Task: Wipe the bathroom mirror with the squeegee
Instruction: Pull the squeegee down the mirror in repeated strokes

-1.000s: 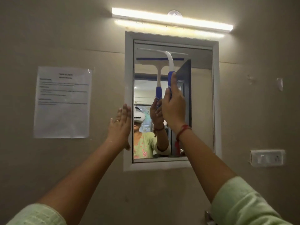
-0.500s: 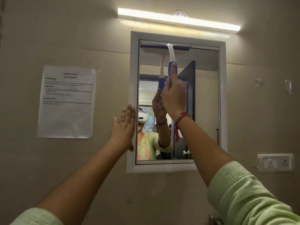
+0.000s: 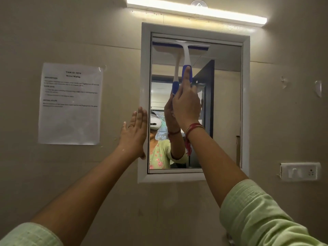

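The mirror (image 3: pixel 225 107) hangs on the wall in a white frame (image 3: pixel 144 71). A white squeegee (image 3: pixel 186 54) with a blue grip has its blade pressed flat against the glass near the top edge, on the left half. My right hand (image 3: pixel 186 107) is shut on the blue grip, forefinger stretched up along it. My left hand (image 3: pixel 134 132) rests flat and open against the frame's left side, fingers pointing up. The glass reflects the person, both arms and the squeegee.
A strip light (image 3: pixel 197 10) glows above the mirror. A printed sheet (image 3: pixel 71 103) is taped to the wall on the left. A white switch plate (image 3: pixel 300 172) sits on the wall at lower right. A small wall hook (image 3: pixel 318 88) is at the right.
My right hand raised the squeegee from the upper part of the glass to the top edge, then drew it slightly down. My left hand stayed flat on the frame.
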A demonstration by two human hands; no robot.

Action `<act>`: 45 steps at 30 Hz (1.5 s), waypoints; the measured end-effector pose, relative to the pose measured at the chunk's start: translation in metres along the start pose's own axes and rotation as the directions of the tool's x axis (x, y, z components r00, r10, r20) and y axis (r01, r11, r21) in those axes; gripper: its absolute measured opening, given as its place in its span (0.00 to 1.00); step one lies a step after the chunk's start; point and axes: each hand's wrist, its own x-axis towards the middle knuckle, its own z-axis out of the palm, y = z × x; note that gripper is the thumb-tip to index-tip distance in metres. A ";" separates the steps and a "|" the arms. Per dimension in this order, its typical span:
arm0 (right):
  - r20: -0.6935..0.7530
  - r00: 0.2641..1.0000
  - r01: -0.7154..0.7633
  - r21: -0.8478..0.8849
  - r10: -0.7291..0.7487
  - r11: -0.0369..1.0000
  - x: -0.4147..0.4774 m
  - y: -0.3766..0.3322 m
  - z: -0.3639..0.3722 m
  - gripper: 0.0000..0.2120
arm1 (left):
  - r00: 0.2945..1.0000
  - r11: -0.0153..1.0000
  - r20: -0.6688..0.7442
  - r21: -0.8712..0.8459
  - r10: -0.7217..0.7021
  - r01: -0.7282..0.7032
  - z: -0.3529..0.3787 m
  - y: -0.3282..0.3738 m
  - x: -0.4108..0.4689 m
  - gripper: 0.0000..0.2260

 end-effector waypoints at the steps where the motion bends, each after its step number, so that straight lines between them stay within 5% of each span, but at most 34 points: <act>1: 0.008 1.000 0.001 -0.008 -0.001 1.000 -0.007 0.002 0.001 0.27 | 1.000 1.000 0.000 -0.006 0.001 -0.001 0.000 0.000 0.000 0.66; 20: 0.201 0.974 -0.105 0.009 0.101 0.994 -0.178 0.014 -0.046 0.29 | 0.995 0.995 -0.073 -0.075 0.062 -0.067 0.006 -0.011 -0.005 0.65; 45: 0.462 0.831 -0.282 -0.126 0.308 0.951 -0.336 0.022 -0.126 0.33 | 0.991 0.993 -0.098 -0.066 0.086 -0.093 0.010 -0.017 -0.009 0.62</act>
